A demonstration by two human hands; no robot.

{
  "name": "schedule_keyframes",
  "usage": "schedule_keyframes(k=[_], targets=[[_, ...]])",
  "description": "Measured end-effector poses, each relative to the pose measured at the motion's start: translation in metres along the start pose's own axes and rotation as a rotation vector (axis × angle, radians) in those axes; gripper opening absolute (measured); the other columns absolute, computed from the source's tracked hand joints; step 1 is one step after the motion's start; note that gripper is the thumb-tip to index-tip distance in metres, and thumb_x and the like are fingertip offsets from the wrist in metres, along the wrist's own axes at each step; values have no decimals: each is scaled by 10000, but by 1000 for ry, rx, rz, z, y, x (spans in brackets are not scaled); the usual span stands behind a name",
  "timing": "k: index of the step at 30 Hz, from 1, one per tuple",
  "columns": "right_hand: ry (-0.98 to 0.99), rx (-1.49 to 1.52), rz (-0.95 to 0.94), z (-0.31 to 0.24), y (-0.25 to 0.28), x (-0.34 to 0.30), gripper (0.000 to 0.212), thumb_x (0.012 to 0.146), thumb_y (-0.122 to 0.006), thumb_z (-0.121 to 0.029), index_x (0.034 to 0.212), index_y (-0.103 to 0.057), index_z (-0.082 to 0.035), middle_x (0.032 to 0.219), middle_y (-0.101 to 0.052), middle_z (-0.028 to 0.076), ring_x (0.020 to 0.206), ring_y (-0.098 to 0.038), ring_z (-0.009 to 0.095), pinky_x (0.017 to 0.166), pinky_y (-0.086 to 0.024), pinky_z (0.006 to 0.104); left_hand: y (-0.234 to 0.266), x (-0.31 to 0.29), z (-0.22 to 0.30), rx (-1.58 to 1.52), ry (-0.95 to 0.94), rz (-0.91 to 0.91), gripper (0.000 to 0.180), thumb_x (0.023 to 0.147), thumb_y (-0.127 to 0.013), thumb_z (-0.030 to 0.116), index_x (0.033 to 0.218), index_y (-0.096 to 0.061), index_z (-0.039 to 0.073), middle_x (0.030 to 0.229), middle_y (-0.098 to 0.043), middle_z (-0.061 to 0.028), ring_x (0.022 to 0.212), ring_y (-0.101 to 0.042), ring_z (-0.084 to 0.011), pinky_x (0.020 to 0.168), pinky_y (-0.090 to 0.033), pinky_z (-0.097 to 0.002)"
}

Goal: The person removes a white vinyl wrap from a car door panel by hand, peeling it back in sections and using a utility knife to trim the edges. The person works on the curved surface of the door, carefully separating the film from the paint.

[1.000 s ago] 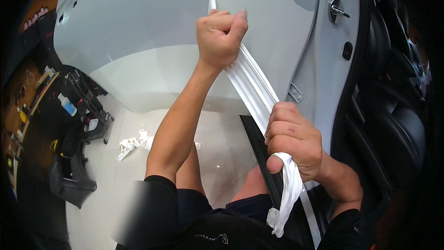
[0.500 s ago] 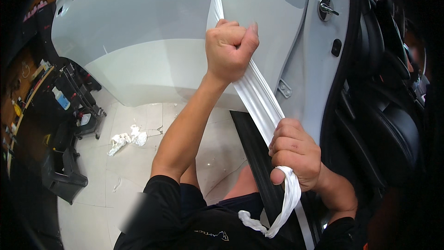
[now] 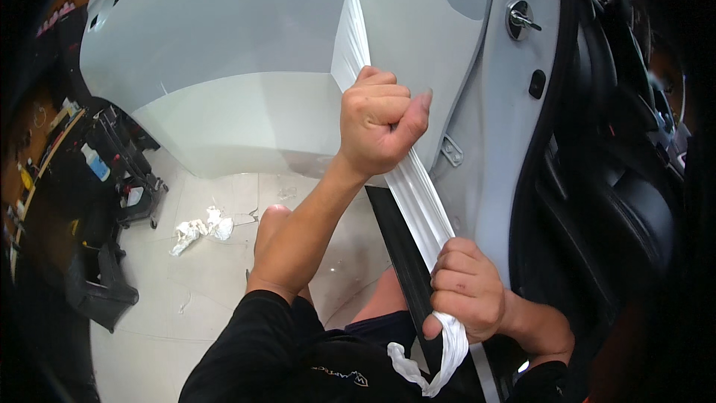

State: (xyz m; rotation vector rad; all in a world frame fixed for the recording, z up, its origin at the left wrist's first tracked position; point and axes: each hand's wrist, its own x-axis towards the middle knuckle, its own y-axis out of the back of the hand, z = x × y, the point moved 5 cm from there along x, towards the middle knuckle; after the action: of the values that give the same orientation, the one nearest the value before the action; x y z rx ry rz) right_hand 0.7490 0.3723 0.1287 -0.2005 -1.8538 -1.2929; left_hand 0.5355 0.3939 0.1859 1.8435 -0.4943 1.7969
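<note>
A strip of white film (image 3: pixel 421 198) runs taut from a car door panel (image 3: pixel 239 22) down toward me, bunched into long pleats. My left hand (image 3: pixel 382 123) is closed in a fist around it, close to where it leaves the panel. Lower and to the right, my right hand (image 3: pixel 468 291) grips the same strip. A twisted tail of film hangs below that hand in a loop. Paler areas with sharp edges show on the panel's lower part and right side. The film inside both fists is hidden.
To the right are the door frame with a metal latch striker (image 3: pixel 520 20) and a dark car seat (image 3: pixel 634 209). A black sill (image 3: pixel 399 231) runs beneath the strip. Crumpled white scraps (image 3: pixel 203 230) lie on the tiled floor, near a black wheeled cart (image 3: pixel 138 201).
Both hands have moved down toward me, still closed on the film. More of the pleated strip shows above my left hand, and the tail hangs lower.
</note>
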Motion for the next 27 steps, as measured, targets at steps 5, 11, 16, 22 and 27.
schedule_keyframes(k=[5,11,16,22,27], targets=[[-22,-13,38,-7,9,-9,397,812,-795,-357,707,-581,-40,687,-499,86,657,-516,263,709,-438,413,5,-1,-4,19,-242,-438,480,952,-611,498,734,-561,74,771,-515,-62,699,-462,-239,717,-340,-362],[-37,-70,47,-21,19,-8,396,789,-799,-355,688,-579,-41,693,-504,80,649,-512,257,698,-430,399,14,38,-9,163,-440,-802,706,796,-676,712,1035,-644,48,982,-602,-95,926,-559,-290,865,-424,-406],[-63,-83,90,-31,17,-9,394,766,-797,-345,685,-573,-31,700,-492,79,645,-489,260,700,-417,402,22,76,-51,358,-486,-852,673,687,-783,659,975,-691,58,967,-653,-94,982,-600,-303,875,-472,-433],[-88,-98,102,-37,15,-10,403,783,-789,-362,681,-570,-40,698,-495,79,654,-490,258,700,-411,398,25,85,-68,462,-306,-971,577,646,-806,573,857,-685,50,810,-627,-83,870,-594,-302,816,-459,-431],[-82,-98,78,-39,14,-17,407,800,-788,-373,683,-573,-48,694,-496,74,647,-495,255,680,-412,401,22,54,-59,252,-296,-559,193,728,-640,56,698,-455,7,630,-392,-119,667,-436,-277,761,-405,-380]])
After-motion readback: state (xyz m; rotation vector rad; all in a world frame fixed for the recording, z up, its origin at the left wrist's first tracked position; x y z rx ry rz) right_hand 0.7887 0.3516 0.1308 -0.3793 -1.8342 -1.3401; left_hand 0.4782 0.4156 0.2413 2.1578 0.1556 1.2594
